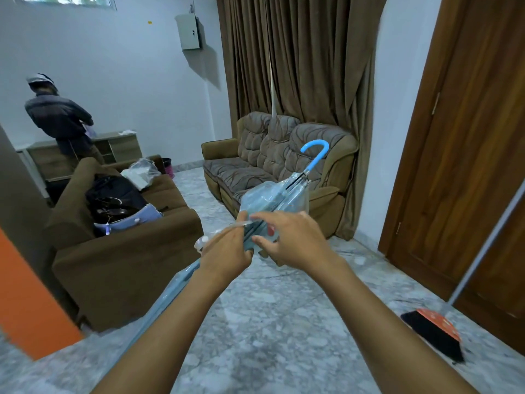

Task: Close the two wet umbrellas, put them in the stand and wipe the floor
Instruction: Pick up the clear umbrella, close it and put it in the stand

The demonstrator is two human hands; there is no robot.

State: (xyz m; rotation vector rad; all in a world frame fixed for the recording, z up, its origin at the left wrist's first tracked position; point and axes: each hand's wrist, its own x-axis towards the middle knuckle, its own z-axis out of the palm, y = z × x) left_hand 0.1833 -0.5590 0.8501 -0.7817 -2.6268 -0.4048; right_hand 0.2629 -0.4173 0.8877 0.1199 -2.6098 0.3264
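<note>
One clear umbrella (277,194) is already collapsed, slanting above the marble floor (284,322), with the left hand (227,251) gripping its gathered canopy and the right hand (292,240) pinching the folds, so strapping, the unseen second umbrella, the stand and wiping seemingly remain.

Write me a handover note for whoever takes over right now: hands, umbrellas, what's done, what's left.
Left hand grips the umbrella mid-length.
Right hand has thumb and fingers round its folds, beside the left.
Done: this umbrella is folded, blue handle pointing away toward the sofa.
Second umbrella and stand are not in view.
Left: close the other if open, stand both, wipe the floor.
</note>
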